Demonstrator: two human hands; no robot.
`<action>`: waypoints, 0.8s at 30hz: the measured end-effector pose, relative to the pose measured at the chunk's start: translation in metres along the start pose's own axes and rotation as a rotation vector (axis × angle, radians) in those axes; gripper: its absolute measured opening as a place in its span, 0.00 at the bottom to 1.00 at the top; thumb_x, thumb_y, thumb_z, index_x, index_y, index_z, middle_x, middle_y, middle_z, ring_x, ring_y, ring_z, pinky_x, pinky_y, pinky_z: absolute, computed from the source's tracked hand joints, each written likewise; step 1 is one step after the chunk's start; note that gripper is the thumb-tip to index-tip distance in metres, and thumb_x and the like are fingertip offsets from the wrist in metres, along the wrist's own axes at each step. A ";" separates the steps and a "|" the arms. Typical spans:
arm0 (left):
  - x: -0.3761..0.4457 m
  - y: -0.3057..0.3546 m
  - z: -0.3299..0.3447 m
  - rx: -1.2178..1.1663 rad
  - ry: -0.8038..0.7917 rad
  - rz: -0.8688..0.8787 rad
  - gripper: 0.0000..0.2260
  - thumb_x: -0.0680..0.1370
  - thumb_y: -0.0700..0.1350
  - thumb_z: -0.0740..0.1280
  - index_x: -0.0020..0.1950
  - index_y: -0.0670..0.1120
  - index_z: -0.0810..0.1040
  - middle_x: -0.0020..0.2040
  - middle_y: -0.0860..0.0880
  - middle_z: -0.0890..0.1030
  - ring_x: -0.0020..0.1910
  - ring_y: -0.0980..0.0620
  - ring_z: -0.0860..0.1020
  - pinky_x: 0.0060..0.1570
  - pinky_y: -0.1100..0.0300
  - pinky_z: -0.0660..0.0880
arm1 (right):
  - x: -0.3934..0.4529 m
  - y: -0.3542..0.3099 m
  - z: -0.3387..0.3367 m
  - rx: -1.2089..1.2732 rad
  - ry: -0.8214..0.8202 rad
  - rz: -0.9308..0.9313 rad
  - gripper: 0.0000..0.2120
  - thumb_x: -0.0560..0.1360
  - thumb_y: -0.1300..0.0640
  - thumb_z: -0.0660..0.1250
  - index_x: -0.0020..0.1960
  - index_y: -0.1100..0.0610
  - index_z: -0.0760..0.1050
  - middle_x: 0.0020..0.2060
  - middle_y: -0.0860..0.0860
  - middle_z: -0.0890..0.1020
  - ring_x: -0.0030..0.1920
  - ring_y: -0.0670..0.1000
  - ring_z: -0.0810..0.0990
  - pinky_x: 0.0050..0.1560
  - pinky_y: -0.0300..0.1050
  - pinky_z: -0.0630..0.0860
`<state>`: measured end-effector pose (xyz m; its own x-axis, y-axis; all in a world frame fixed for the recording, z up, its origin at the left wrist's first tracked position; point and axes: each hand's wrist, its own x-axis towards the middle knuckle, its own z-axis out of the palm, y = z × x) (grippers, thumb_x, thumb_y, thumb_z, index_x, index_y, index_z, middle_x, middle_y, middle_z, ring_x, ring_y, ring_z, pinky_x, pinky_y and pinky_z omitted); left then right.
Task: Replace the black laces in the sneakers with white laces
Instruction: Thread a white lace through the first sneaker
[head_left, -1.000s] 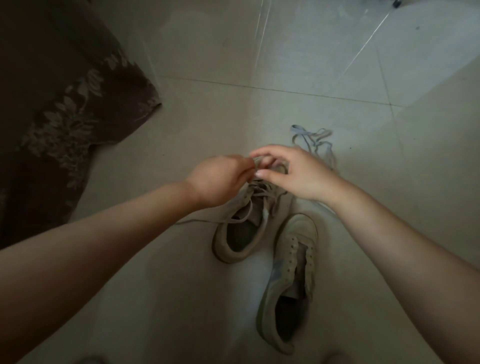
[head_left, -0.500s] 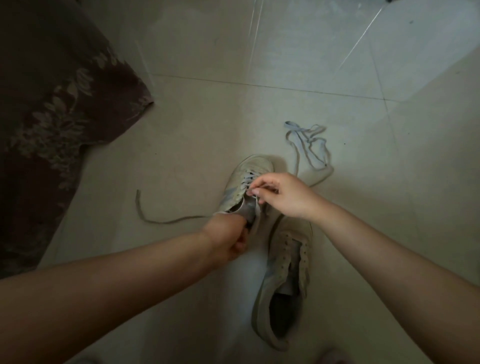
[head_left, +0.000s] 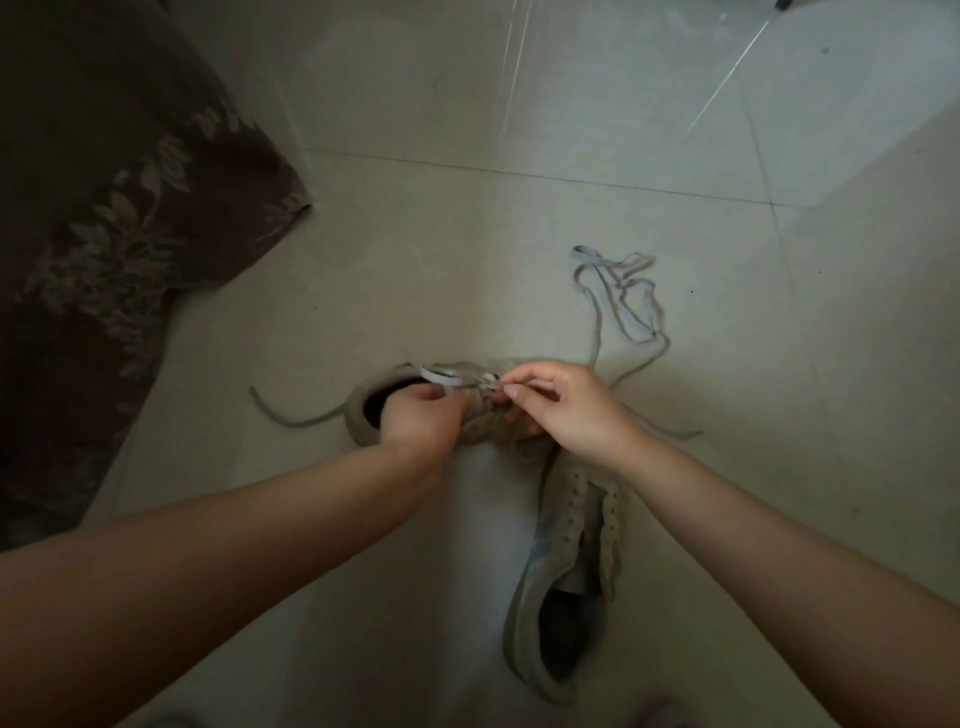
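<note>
- Your left hand (head_left: 422, 415) now grips the sneaker (head_left: 457, 405) at its opening, at the frame's centre; half a second ago it held lower down, and the sneaker has since turned sideways.
- Your right hand (head_left: 563, 408) pinches the white lace (head_left: 441, 378) at the eyelets, so threading is under way.
- In this dim light, I can't tell which eyelet it's feeding.
- A loose lace (head_left: 621, 291) lies on the floor (head_left: 415, 260) upper right; the second sneaker (head_left: 563, 577), lower right, looks unlaced.
</note>
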<state>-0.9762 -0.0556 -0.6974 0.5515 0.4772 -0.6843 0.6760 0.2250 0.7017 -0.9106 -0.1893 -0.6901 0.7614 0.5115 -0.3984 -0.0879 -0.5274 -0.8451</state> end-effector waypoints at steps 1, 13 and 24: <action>0.000 -0.001 -0.008 0.095 0.013 0.079 0.06 0.75 0.42 0.69 0.40 0.40 0.79 0.38 0.43 0.81 0.40 0.47 0.78 0.46 0.52 0.75 | 0.000 0.001 -0.001 -0.053 0.014 -0.035 0.06 0.77 0.62 0.65 0.50 0.55 0.80 0.46 0.51 0.84 0.44 0.44 0.80 0.35 0.33 0.76; 0.016 -0.002 -0.034 0.477 -0.128 0.368 0.11 0.77 0.43 0.65 0.56 0.38 0.73 0.45 0.39 0.78 0.47 0.41 0.77 0.47 0.52 0.72 | 0.007 -0.009 0.002 -0.511 0.069 -0.228 0.08 0.75 0.58 0.68 0.52 0.54 0.83 0.48 0.49 0.85 0.47 0.49 0.82 0.54 0.43 0.76; 0.022 -0.007 -0.034 0.479 -0.125 0.427 0.15 0.70 0.44 0.74 0.53 0.42 0.75 0.48 0.45 0.81 0.48 0.46 0.79 0.47 0.55 0.73 | 0.012 -0.012 0.007 -0.846 0.038 -0.495 0.07 0.69 0.57 0.65 0.42 0.53 0.83 0.34 0.51 0.81 0.37 0.56 0.81 0.31 0.49 0.78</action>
<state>-0.9859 -0.0177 -0.7104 0.8528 0.3316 -0.4035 0.5122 -0.3797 0.7704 -0.9045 -0.1723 -0.6875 0.6091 0.7919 -0.0436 0.7254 -0.5785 -0.3729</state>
